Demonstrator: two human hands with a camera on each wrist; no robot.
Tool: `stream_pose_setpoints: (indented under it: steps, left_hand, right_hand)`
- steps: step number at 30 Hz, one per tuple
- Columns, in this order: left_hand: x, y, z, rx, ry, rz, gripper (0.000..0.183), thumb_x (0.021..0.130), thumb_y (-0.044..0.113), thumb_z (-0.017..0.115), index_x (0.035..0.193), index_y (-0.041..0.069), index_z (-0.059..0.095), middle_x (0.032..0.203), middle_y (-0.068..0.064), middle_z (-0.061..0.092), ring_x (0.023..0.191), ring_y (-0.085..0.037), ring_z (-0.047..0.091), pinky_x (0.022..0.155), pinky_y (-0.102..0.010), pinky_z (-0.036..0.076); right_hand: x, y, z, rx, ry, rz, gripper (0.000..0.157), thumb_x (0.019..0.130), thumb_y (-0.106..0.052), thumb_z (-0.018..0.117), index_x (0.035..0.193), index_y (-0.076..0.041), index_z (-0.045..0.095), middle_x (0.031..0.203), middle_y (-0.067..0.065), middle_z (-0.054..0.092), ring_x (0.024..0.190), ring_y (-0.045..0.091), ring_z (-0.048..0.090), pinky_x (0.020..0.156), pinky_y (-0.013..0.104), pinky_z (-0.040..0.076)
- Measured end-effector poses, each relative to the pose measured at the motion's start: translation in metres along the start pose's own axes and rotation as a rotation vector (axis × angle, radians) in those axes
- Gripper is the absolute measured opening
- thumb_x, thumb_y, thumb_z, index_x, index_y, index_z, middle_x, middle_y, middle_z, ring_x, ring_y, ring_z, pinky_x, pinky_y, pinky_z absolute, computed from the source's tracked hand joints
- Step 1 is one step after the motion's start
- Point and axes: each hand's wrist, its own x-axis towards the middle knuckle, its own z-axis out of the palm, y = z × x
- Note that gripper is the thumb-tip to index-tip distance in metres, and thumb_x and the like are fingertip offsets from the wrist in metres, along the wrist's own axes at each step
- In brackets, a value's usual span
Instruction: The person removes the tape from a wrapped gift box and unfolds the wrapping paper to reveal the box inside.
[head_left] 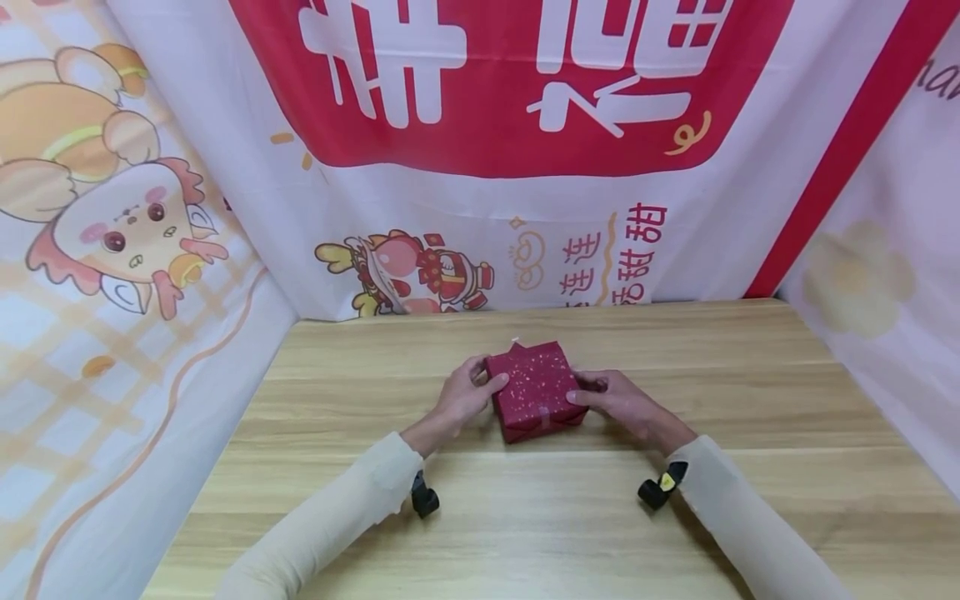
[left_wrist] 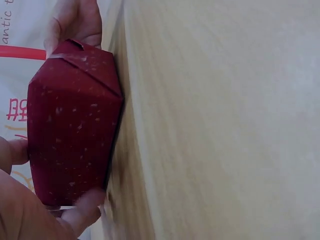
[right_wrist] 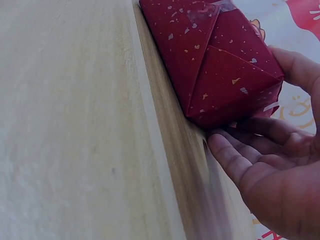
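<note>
A small box wrapped in dark red paper with gold and silver flecks (head_left: 536, 387) sat toward the far side of a pale, wood-grained counter (head_left: 547, 533), between a person's two bare hands. The pictures did not settle whether its whole base touched the counter.

The left hand (head_left: 465, 392) was at the box's left side, its thumb on the upper edge and its other fingers low against the side, pinching the box between them. The right hand (head_left: 618, 402) mirrored it at the box's right side, its thumb on top and its fingers curled at the lower edge. Gripping from opposite sides probably kept the box steady and level, and left its top and near face uncovered.

On the box's near face, a strip of clear tape (head_left: 545, 414) lay over folded flaps, apparently to hold the paper closed. A pointed paper corner (head_left: 517, 347) stuck out at the box's far edge.

Nearer the viewer than the box, cream sleeves (head_left: 360, 483) covered both forearms, with a small black device (head_left: 425, 500) at each wrist. Behind the box hung a white cloth with a large red panel (head_left: 495, 154) and white characters.
</note>
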Motion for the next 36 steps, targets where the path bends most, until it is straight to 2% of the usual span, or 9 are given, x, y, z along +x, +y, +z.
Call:
stream_pose_setpoints:
  steps: [8, 12, 16, 20, 24, 27, 33, 36]
  left_hand:
    - [0.001, 0.005, -0.001, -0.014, -0.004, 0.021, 0.061, 0.091, 0.025, 0.070, 0.146, 0.017, 0.045, 0.146, -0.010, 0.053, 0.134, -0.027, 0.052, 0.113, -0.043, 0.043]
    - [0.002, 0.002, -0.004, -0.004, 0.007, 0.033, 0.050, 0.091, 0.030, 0.071, 0.137, 0.020, 0.056, 0.139, -0.007, 0.060, 0.129, -0.025, 0.056, 0.110, -0.041, 0.046]
    - [0.004, 0.000, -0.007, -0.005, 0.002, 0.037, 0.044, 0.090, 0.035, 0.072, 0.131, 0.021, 0.062, 0.131, -0.004, 0.065, 0.122, -0.022, 0.060, 0.106, -0.038, 0.050]
    - [0.005, -0.001, -0.011, -0.025, -0.032, 0.019, 0.041, 0.089, 0.034, 0.072, 0.128, 0.022, 0.064, 0.126, -0.002, 0.067, 0.116, -0.019, 0.063, 0.105, -0.037, 0.050]
    - [0.007, -0.001, -0.014, -0.026, -0.075, 0.019, 0.039, 0.089, 0.028, 0.072, 0.126, 0.021, 0.066, 0.129, -0.004, 0.066, 0.117, -0.021, 0.062, 0.110, -0.041, 0.045]
    - [0.006, -0.001, -0.015, 0.011, -0.098, 0.024, 0.038, 0.089, 0.029, 0.072, 0.126, 0.022, 0.067, 0.132, -0.006, 0.064, 0.118, -0.022, 0.060, 0.112, -0.044, 0.042]
    - [0.004, -0.005, -0.014, 0.075, -0.180, 0.026, 0.045, 0.091, 0.038, 0.069, 0.132, 0.022, 0.063, 0.137, -0.006, 0.062, 0.122, -0.023, 0.060, 0.111, -0.042, 0.044]
    - [0.002, -0.004, -0.014, 0.076, -0.209, 0.030, 0.047, 0.093, 0.034, 0.068, 0.137, 0.021, 0.058, 0.140, -0.005, 0.059, 0.125, -0.024, 0.058, 0.109, -0.041, 0.047]
  right_hand:
    - [0.002, 0.005, 0.001, 0.023, -0.043, -0.033, 0.071, 0.092, -0.031, 0.068, 0.150, -0.005, 0.036, 0.155, 0.017, 0.039, 0.142, 0.036, 0.036, 0.122, 0.051, 0.024]
    - [0.001, 0.004, 0.000, 0.009, -0.036, -0.035, 0.071, 0.092, -0.031, 0.068, 0.150, -0.004, 0.037, 0.155, 0.018, 0.038, 0.140, 0.036, 0.038, 0.121, 0.052, 0.024]
    - [-0.001, 0.002, -0.001, 0.007, -0.010, -0.018, 0.069, 0.092, -0.031, 0.068, 0.148, -0.002, 0.039, 0.152, 0.019, 0.043, 0.131, 0.031, 0.052, 0.119, 0.052, 0.031]
    - [-0.001, -0.001, -0.001, 0.020, -0.003, 0.003, 0.066, 0.092, -0.031, 0.069, 0.146, -0.004, 0.043, 0.145, 0.019, 0.051, 0.118, 0.023, 0.062, 0.116, 0.048, 0.037]
    - [0.000, -0.002, -0.004, 0.015, -0.012, 0.000, 0.063, 0.093, -0.032, 0.068, 0.145, -0.004, 0.045, 0.144, 0.018, 0.052, 0.119, 0.020, 0.062, 0.116, 0.049, 0.037]
    - [0.001, -0.002, -0.005, 0.015, -0.023, -0.010, 0.060, 0.094, -0.031, 0.066, 0.143, -0.003, 0.047, 0.145, 0.017, 0.053, 0.122, 0.022, 0.060, 0.117, 0.052, 0.033]
    - [0.004, -0.002, -0.008, 0.033, -0.010, -0.011, 0.052, 0.095, -0.030, 0.064, 0.139, -0.004, 0.053, 0.138, 0.014, 0.060, 0.117, 0.018, 0.064, 0.117, 0.051, 0.034]
    - [0.006, -0.001, -0.007, 0.033, 0.026, -0.014, 0.049, 0.095, -0.032, 0.065, 0.135, -0.004, 0.057, 0.133, 0.012, 0.064, 0.115, 0.015, 0.064, 0.114, 0.045, 0.040]
